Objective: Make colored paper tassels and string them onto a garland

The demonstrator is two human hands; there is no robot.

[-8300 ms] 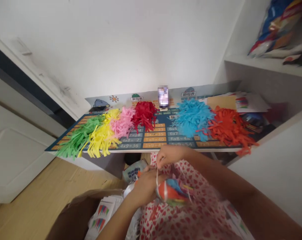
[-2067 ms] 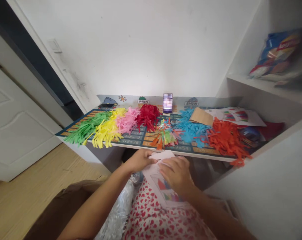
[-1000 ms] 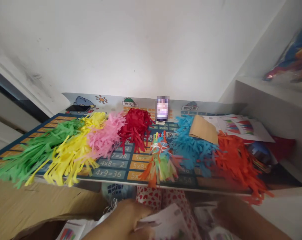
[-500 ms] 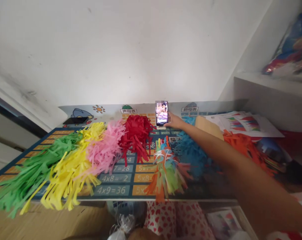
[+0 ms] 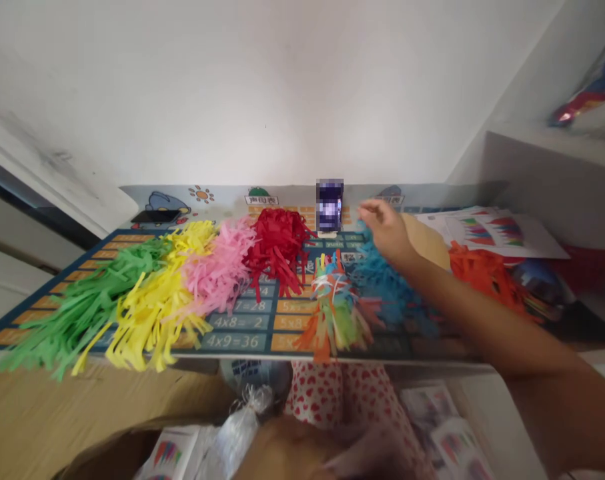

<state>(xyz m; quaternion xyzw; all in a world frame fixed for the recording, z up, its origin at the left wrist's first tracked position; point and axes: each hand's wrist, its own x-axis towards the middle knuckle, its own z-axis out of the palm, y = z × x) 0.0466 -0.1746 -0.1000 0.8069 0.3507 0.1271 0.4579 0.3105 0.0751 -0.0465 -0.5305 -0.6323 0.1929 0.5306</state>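
Observation:
My right hand (image 5: 388, 232) hangs in the air above the blue paper-fringe bundle (image 5: 389, 283), fingers loosely bent and slightly apart, with nothing in them. Just left of it, a phone (image 5: 329, 205) with a lit, pixelated screen stands propped near the wall, apart from the hand. A multicoloured paper tassel (image 5: 335, 303), tied with white string, lies on the table in front of the phone. At the bottom, over my lap, my left hand (image 5: 287, 448) is smeared by motion. Its fingers cannot be made out.
Red (image 5: 277, 243), pink (image 5: 219, 267), yellow (image 5: 157, 313) and green (image 5: 89, 300) fringe bundles lie leftward on the printed table mat (image 5: 235, 342). An orange bundle (image 5: 485, 277) and paper sheets (image 5: 537, 243) lie right. A dark phone (image 5: 157, 217) lies back left. Clear plastic bag (image 5: 239, 427) below.
My right hand has come off the propped phone and drawn back to the right. The view has tilted slightly, and my left hand shows more at the bottom.

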